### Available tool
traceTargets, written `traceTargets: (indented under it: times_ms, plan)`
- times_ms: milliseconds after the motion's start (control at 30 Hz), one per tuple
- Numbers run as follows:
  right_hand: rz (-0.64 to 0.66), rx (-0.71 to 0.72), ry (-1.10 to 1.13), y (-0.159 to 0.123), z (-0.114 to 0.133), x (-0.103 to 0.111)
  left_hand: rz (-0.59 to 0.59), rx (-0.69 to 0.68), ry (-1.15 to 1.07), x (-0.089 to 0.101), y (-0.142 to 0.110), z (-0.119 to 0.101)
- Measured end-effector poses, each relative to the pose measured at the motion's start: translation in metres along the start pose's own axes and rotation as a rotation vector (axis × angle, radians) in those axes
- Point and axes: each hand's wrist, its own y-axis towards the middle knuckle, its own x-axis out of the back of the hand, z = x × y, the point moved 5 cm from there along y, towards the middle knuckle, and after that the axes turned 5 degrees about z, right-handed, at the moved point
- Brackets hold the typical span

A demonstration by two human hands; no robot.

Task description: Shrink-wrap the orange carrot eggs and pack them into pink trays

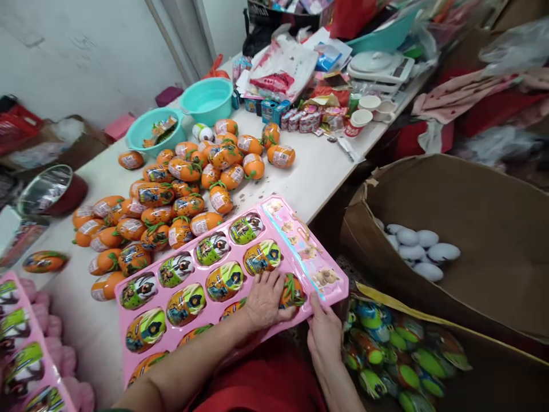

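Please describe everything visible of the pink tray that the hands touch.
The pink tray looks like shiny moulded plastic. Its pockets hold egg-shaped pieces, mainly green and white in the far row, orange and green nearer. A printed strip with animal pictures runs along its right end. It overhangs the table edge. The left hand rests on it; the right hand holds its edge.

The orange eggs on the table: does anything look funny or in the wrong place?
One orange egg lies alone at left, apart from the pile. A white-and-green egg at the back looks odd beside orange ones.
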Motion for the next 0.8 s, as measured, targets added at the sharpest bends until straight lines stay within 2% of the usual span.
traceTargets:
  times_ms: [133, 233, 333, 433, 533, 633, 733, 800]
  plan:
    - [0.083, 0.058, -0.090, 0.003, 0.011, -0.001, 0.048, -0.003, -0.064, 0.016, -0.003, 0.011]
    - [0.159, -0.021, -0.097, 0.006, 0.013, -0.006, 0.064, -0.039, -0.281, 0.040, 0.003, 0.019]
    - [0.158, -0.082, -0.043, 0.008, 0.010, -0.012, -0.016, 0.006, -0.444, 0.055, 0.024, 0.027]
    - [0.137, -0.017, -0.002, 0.010, 0.005, -0.016, -0.099, 0.014, -0.423, 0.046, 0.060, 0.015]
    - [0.088, 0.098, -0.011, 0.008, 0.003, -0.015, -0.029, -0.082, -0.190, 0.018, 0.097, -0.012]
    - [0.088, 0.151, -0.064, 0.001, 0.001, -0.014, 0.015, -0.083, 0.001, 0.001, 0.123, -0.019]
    - [0.148, 0.123, -0.104, -0.004, -0.002, -0.014, 0.037, -0.070, -0.019, 0.007, 0.129, -0.006]
    - [0.152, 0.096, -0.122, -0.003, -0.004, -0.013, 0.028, -0.021, -0.057, 0.015, 0.118, 0.000]
